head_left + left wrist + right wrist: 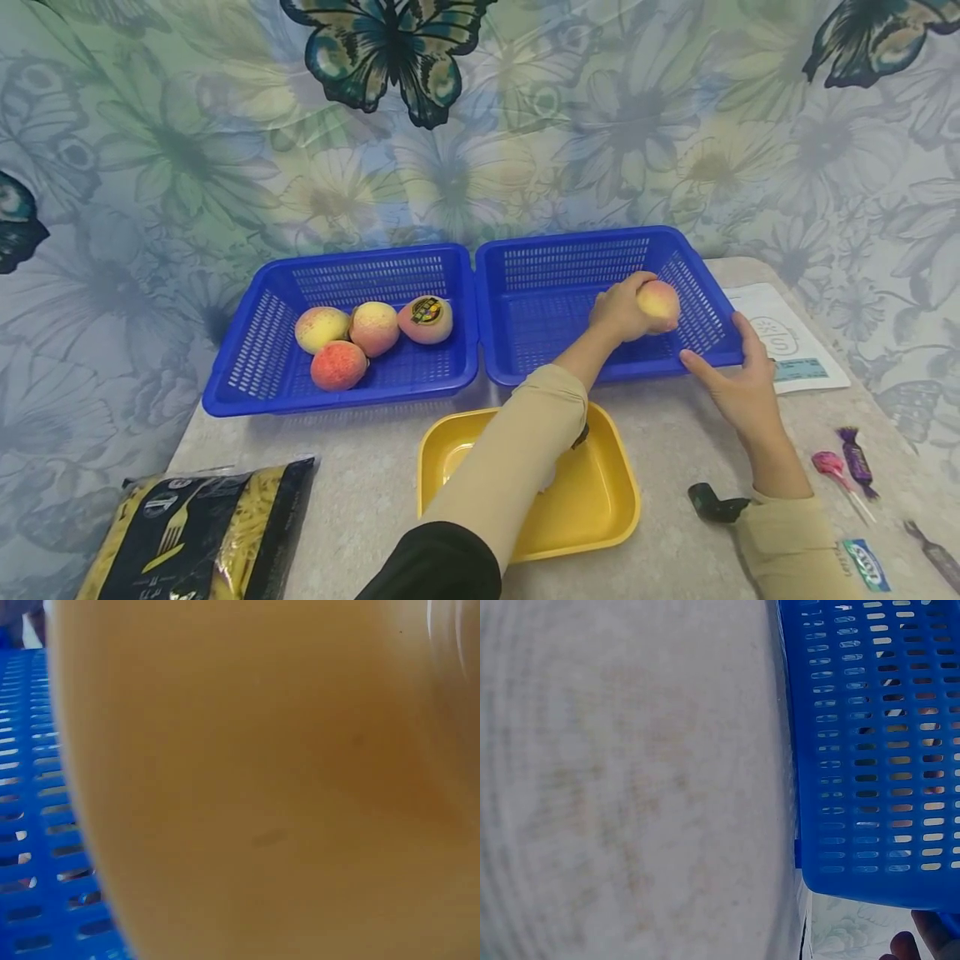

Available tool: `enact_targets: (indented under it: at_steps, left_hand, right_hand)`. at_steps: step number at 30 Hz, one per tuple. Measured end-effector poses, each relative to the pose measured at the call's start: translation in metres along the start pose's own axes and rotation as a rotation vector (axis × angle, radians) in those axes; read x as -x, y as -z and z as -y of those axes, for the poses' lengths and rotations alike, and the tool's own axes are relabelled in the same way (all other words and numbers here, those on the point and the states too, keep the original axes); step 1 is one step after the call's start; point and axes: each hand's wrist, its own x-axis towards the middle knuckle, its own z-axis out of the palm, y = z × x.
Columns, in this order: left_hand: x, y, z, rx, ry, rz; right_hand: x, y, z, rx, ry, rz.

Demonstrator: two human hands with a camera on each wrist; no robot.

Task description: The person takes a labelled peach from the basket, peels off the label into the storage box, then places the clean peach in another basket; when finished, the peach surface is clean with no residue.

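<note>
The left hand [619,312] has its fingers curled round a peach [660,305] within the right basket [573,265], though whether the fruit touches the bottom is hard to make out, while the right hand [746,396] grips that basket's near right corner. Beside it, the left basket [405,392] holds four peaches [374,328], one with a black label [426,310]. Nearer on the counter [360,500], the left forearm [510,450] hides much of a yellow tray [611,500] and its partly visible contents, and a pasta bag [198,533] is cut off below.
</note>
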Motion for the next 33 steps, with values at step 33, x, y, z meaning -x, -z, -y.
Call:
enact_targets:
  at_steps: [33]
  left_hand:
    - [-0.007, -0.014, 0.012, -0.085, -0.024, 0.103]
  right_hand:
    - [-0.001, -0.002, 0.001, 0.002, -0.009, 0.015]
